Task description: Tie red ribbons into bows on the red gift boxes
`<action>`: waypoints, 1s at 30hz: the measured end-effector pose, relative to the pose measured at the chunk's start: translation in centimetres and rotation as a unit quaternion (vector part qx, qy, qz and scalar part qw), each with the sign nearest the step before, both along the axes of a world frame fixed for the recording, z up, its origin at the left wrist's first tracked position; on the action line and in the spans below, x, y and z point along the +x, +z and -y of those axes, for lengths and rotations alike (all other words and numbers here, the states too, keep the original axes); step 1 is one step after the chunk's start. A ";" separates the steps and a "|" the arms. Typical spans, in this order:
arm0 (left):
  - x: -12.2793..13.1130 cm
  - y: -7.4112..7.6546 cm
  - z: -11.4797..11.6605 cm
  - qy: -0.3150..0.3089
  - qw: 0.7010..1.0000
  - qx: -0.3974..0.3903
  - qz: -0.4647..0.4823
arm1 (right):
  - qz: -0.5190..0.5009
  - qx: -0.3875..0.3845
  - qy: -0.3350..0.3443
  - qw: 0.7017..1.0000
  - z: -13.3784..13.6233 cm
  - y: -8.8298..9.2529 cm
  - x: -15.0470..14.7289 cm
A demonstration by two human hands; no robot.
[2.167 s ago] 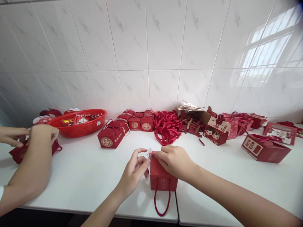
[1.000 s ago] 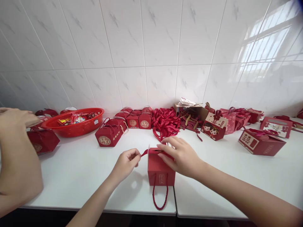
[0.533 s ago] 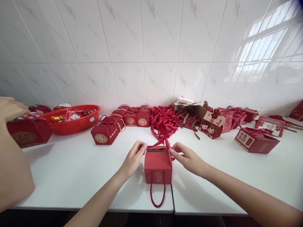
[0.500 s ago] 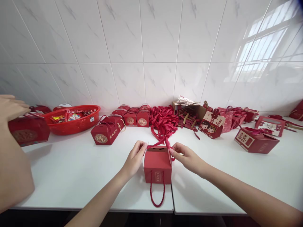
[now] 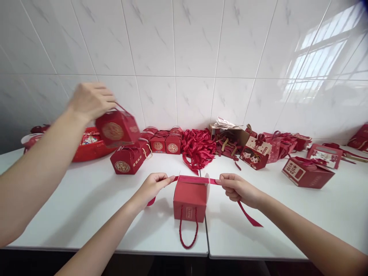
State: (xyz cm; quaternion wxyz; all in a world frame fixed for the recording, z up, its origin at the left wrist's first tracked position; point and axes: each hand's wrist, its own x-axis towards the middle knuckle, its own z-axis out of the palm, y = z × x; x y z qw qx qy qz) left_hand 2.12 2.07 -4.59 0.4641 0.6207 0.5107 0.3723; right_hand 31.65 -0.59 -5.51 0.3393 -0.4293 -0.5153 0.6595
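A red paper gift box (image 5: 189, 201) stands on the white table in front of me, its rope handle hanging down the near side. A red ribbon (image 5: 198, 179) is stretched level across the top of the box, passing by its side flaps. My left hand (image 5: 153, 188) pinches the ribbon just left of the box, with a loose end curling below. My right hand (image 5: 238, 188) grips the other side of the ribbon, and its tail (image 5: 250, 216) hangs down toward the table.
At left, another person's hand (image 5: 92, 100) carries a red box (image 5: 116, 128) by its handle over a red basin (image 5: 86, 153) of wrapped sweets. Behind my box lie a heap of red ribbons (image 5: 198, 147) and an open carton (image 5: 240, 134). Several boxes stand on both sides.
My hands have moved apart, drawing the ribbon taut over the box, and the box top has come together. The other person's hand has lifted a red box and moved right.
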 end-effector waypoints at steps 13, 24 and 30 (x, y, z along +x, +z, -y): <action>4.0 -0.6 1.2 -0.012 0.996 0.045 0.072 | 0.048 0.075 -0.018 0.996 0.1 -0.1 -5.0; 3.4 -0.3 1.2 0.020 0.998 0.050 0.040 | 0.070 0.063 -0.008 0.996 -0.2 -0.3 -3.3; 5.0 -1.7 0.6 0.050 0.993 0.101 -0.016 | 0.068 0.054 -0.005 0.996 -0.8 -0.2 -4.8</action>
